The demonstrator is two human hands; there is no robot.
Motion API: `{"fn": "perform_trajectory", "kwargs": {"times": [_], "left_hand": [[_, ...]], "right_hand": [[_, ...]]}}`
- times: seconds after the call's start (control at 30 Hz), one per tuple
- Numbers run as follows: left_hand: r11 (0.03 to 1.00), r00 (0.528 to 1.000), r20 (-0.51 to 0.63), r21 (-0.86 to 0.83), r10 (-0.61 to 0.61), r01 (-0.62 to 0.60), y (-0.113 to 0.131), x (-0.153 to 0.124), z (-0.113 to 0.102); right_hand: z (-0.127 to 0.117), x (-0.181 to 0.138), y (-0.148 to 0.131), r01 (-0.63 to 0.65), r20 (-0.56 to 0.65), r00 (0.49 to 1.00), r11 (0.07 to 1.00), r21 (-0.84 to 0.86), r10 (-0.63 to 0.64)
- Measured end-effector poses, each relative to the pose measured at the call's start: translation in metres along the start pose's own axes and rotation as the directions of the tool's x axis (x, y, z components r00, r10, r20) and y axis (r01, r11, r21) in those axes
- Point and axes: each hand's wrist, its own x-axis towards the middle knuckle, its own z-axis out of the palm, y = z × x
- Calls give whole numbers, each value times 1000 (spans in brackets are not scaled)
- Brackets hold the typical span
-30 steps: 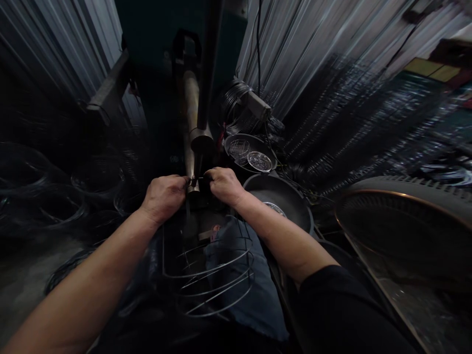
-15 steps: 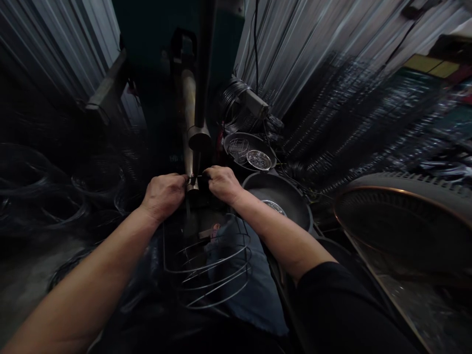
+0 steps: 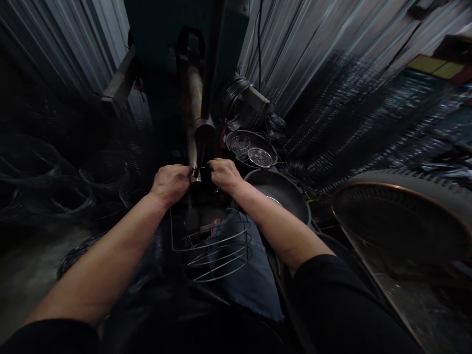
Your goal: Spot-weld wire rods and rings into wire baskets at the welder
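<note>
Wire frame (image 3: 218, 243) hung from my grip toward my lap in the head view, hoops running crosswise. Left hand (image 3: 171, 184) and right hand (image 3: 225, 175) were pinched closed on its far edge, my left nearer the metal rod's end (image 3: 195, 180).

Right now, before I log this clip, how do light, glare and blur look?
Head view: dim overall, the left edge nearly black; head view: small glints along the wire frame and copper rim; head view: wirework at right smeared; head view: left hand and right hand fairly clear, but too dark between the fingertips to identify what's there.
</note>
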Motion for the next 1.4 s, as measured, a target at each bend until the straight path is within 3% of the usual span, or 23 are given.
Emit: {"fn": "perform_trajectory", "kwargs": {"times": [0.17, 0.23, 0.3, 0.33, 0.4, 0.47, 0.5, 0.57, 0.63, 0.9, 1.23, 1.4], "left_hand": [[968, 994, -48, -236, -95, 81, 0, -1, 1], [917, 985, -62, -378, -158, 124, -3, -4, 2], [821, 967, -56, -543, -247, 178, -6, -11, 3], [753, 953, -45, -624, -301, 209, -7, -16, 5], [594, 914, -8, -762, -406, 258, -8, -26, 8], [438, 873, 33, -855, -486, 276, -7, -34, 11], [371, 856, 51, -887, -514, 276, -6, -36, 12], [260, 829, 89, -926, -552, 272, -3, -37, 12], [181, 811, 128, -944, -570, 276, -1, -36, 11], [29, 766, 218, -955, -604, 294, 1, -34, 5], [29, 797, 195, -966, -572, 258, 0, -27, 8], [4, 787, 203, -968, -582, 252, -1, -26, 11]], "right_hand": [[3, 2, 1, 0, -35, 999, 998, 57, 2], [2, 0, 7, -26, -57, 998, 985, 170, 36], [1, -7, 15, -123, -37, 988, 913, 388, 149], [1, -12, 18, -196, 8, 974, 826, 528, 226], [3, -23, 23, -331, 140, 921, 540, 774, 364], [6, -33, 24, -358, 226, 869, 243, 902, 440], [9, -37, 23, -331, 234, 855, 140, 933, 464], [13, -41, 21, -273, 228, 841, 21, 962, 490], [17, -41, 20, -251, 240, 843, -42, 967, 482], [20, -39, 21, -232, 263, 827, -124, 965, 497], [18, -40, 20, -228, 269, 791, -143, 963, 550], [21, -40, 21, -225, 264, 781, -139, 964, 566]]}}
